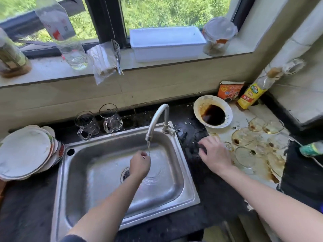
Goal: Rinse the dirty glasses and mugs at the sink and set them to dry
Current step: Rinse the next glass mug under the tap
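Left hand (139,165) clenched under faucet (157,117) stream, frame centre, right hand (216,154) fingers released, spread beside stained glasses (242,137), centre right

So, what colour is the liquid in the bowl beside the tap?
Dark brown, nearly black liquid in a white bowl; head view.

The sink (78,180) and tap (157,116) are silver-grey steel, set in a black surface (215,194) with pale flecks. The mugs (87,124) are clear, and the glasses (243,137) are clear with amber-brown stains. The white bowl (198,105) holds dark brown sauce. The plates (24,151) are white with red and green rims. The bottle (250,96) is yellow with a green label, the packet (227,90) orange and the tray (166,44) white.
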Demonstrator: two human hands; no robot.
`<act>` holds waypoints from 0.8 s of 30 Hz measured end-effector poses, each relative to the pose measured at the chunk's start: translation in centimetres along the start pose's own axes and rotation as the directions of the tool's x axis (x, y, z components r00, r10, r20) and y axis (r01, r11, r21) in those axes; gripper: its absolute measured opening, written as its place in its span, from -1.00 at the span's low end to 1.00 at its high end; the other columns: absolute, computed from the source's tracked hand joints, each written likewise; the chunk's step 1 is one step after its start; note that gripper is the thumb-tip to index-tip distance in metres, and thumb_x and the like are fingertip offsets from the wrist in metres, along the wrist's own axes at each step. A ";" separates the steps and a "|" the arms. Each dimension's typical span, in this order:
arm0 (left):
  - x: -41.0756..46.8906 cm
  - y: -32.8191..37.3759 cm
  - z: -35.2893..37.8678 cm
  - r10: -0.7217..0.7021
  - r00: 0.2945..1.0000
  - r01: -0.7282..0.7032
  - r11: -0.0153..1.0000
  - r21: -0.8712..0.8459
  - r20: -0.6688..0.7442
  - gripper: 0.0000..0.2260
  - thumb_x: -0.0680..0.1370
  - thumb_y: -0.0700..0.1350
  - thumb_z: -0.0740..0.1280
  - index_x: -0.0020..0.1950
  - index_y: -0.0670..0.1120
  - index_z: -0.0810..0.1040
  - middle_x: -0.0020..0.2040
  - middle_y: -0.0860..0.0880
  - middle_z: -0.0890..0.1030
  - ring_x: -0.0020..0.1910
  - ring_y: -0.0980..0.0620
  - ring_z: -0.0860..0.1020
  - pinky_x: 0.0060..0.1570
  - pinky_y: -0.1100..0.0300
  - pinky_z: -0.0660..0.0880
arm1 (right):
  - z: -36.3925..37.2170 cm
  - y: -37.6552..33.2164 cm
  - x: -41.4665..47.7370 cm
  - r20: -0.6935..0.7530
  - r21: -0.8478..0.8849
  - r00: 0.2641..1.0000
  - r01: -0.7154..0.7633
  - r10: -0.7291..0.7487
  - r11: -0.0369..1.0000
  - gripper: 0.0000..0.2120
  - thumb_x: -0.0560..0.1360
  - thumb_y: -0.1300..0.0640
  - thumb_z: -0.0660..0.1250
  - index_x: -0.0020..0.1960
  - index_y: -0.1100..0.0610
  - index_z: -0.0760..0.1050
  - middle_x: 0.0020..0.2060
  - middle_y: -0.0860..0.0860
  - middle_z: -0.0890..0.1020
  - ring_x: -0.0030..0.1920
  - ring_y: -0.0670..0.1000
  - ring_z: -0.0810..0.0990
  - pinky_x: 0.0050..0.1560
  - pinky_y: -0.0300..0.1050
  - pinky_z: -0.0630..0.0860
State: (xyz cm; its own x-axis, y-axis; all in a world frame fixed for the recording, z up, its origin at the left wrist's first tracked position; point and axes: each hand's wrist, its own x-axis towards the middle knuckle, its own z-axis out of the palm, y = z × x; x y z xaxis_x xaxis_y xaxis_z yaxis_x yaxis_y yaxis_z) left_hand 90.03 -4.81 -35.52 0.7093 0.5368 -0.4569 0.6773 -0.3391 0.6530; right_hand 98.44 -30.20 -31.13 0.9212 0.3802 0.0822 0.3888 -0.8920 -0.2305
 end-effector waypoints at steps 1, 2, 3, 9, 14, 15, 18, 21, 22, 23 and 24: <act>-1.0 0.5 1.2 0.002 1.000 -0.002 1.000 0.002 0.027 -0.86 0.52 -0.17 0.24 -0.01 -0.12 0.56 -0.04 -0.14 0.63 -0.02 -0.16 0.56 -0.07 0.11 0.47 | -0.9 1.4 0.1 -0.024 -0.028 0.999 -0.024 0.024 0.999 -0.81 0.40 0.14 0.43 0.02 0.07 0.63 -0.04 -0.02 0.62 0.05 0.08 0.55 -0.07 0.00 0.51; -2.0 1.1 2.4 0.010 0.999 -0.010 1.000 0.005 0.052 -0.87 0.52 -0.17 0.23 -0.03 -0.11 0.56 -0.06 -0.13 0.62 -0.04 -0.14 0.56 -0.10 0.12 0.47 | -1.6 3.0 0.0 -0.046 -0.061 0.998 -0.050 0.047 0.997 -0.81 0.41 0.14 0.42 0.03 0.08 0.63 -0.04 -0.01 0.62 0.04 0.09 0.54 -0.09 -0.01 0.48; -2.9 1.7 3.5 0.023 0.997 -0.023 1.000 0.008 0.076 -0.88 0.52 -0.17 0.23 -0.04 -0.11 0.55 -0.07 -0.12 0.62 -0.06 -0.13 0.55 -0.14 0.15 0.44 | -2.2 4.5 -0.1 -0.056 -0.090 0.996 -0.079 0.074 0.993 -0.81 0.43 0.14 0.40 0.04 0.08 0.63 -0.04 0.00 0.61 0.03 0.10 0.54 -0.12 -0.03 0.46; -6.7 5.4 9.1 0.077 0.987 -0.078 0.997 0.003 0.142 -0.88 0.53 -0.19 0.23 -0.10 -0.14 0.56 -0.17 -0.09 0.60 -0.14 -0.09 0.54 -0.19 0.17 0.42 | -4.6 10.2 -2.6 0.094 -0.215 0.985 -0.123 0.146 0.969 -0.71 0.60 0.05 0.16 0.25 -0.04 0.53 0.19 -0.09 0.54 0.26 -0.02 0.46 0.02 -0.11 0.41; -8.9 6.7 12.3 0.062 0.984 -0.065 0.998 0.010 0.169 -0.86 0.51 -0.19 0.23 -0.14 -0.14 0.57 -0.20 -0.11 0.64 -0.13 -0.10 0.59 -0.12 0.11 0.50 | -5.1 11.9 -2.6 0.275 -0.277 0.961 0.107 -0.028 0.955 -0.64 0.60 0.20 0.11 0.33 -0.03 0.44 0.29 -0.09 0.48 0.36 0.01 0.35 0.05 -0.10 0.43; -9.2 6.8 12.7 0.058 0.982 -0.060 0.998 0.005 0.178 -0.87 0.51 -0.19 0.23 -0.16 -0.12 0.56 -0.20 -0.11 0.64 -0.13 -0.11 0.60 -0.11 0.10 0.51 | -5.0 12.1 -2.4 0.295 -0.316 0.953 0.165 -0.068 0.934 -0.64 0.59 0.23 0.12 0.32 -0.02 0.44 0.27 -0.09 0.48 0.33 0.02 0.37 -0.04 -0.10 0.45; -9.9 6.9 13.4 0.043 0.980 -0.044 0.999 0.002 0.196 -0.86 0.50 -0.20 0.22 -0.21 -0.07 0.53 -0.22 -0.08 0.61 -0.14 -0.12 0.59 -0.04 0.02 0.57 | -4.6 12.5 -1.9 0.355 -0.358 0.924 0.274 -0.141 0.893 -0.64 0.57 0.31 0.13 0.27 0.04 0.48 0.20 -0.01 0.49 0.21 0.05 0.42 -0.24 -0.10 0.34; -10.4 6.7 13.4 0.018 0.978 -0.018 1.000 -0.005 0.209 -0.83 0.51 -0.20 0.21 -0.25 -0.04 0.50 -0.24 -0.07 0.59 -0.24 -0.07 0.53 -0.11 0.06 0.54 | -4.8 11.8 -1.6 0.426 -0.357 0.878 0.386 -0.220 0.850 -0.68 0.54 0.34 0.15 0.18 0.12 0.54 0.13 0.06 0.48 0.15 0.09 0.43 -0.22 -0.08 0.30; -10.6 6.6 13.2 0.010 0.977 -0.008 1.000 -0.010 0.211 -0.84 0.51 -0.20 0.21 -0.25 -0.05 0.49 -0.25 -0.07 0.58 -0.25 -0.06 0.52 -0.18 0.10 0.50 | -4.8 11.4 -1.5 0.446 -0.348 0.858 0.430 -0.257 0.833 -0.70 0.53 0.33 0.16 0.15 0.14 0.55 0.11 0.06 0.48 0.14 0.10 0.44 -0.22 -0.08 0.29; -10.7 6.5 13.0 0.001 0.977 0.002 1.000 -0.017 0.212 -0.84 0.52 -0.21 0.21 -0.24 -0.07 0.49 -0.27 -0.07 0.58 -0.27 -0.05 0.52 -0.24 0.15 0.45 | -4.9 11.2 -1.4 0.467 -0.341 0.835 0.474 -0.291 0.812 -0.72 0.53 0.32 0.17 0.14 0.14 0.56 0.10 0.06 0.50 0.15 0.10 0.45 -0.21 -0.08 0.29; -10.8 6.4 12.7 -0.005 0.978 0.011 1.000 -0.029 0.210 -0.84 0.52 -0.21 0.20 -0.23 -0.09 0.50 -0.28 -0.07 0.57 -0.29 -0.04 0.51 -0.28 0.19 0.42 | -4.8 11.0 -1.1 0.484 -0.336 0.812 0.517 -0.326 0.787 -0.73 0.53 0.31 0.18 0.13 0.13 0.57 0.09 0.04 0.52 0.14 0.09 0.46 -0.20 -0.08 0.30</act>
State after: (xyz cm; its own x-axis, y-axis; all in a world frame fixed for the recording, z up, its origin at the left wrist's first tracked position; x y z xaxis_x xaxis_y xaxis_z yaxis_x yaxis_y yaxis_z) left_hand 89.18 -22.60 -34.08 0.7310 0.3646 -0.5768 0.6794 -0.3108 0.6647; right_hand 101.74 -41.60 -29.09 0.6143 0.7179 -0.3276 0.7869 -0.5881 0.1868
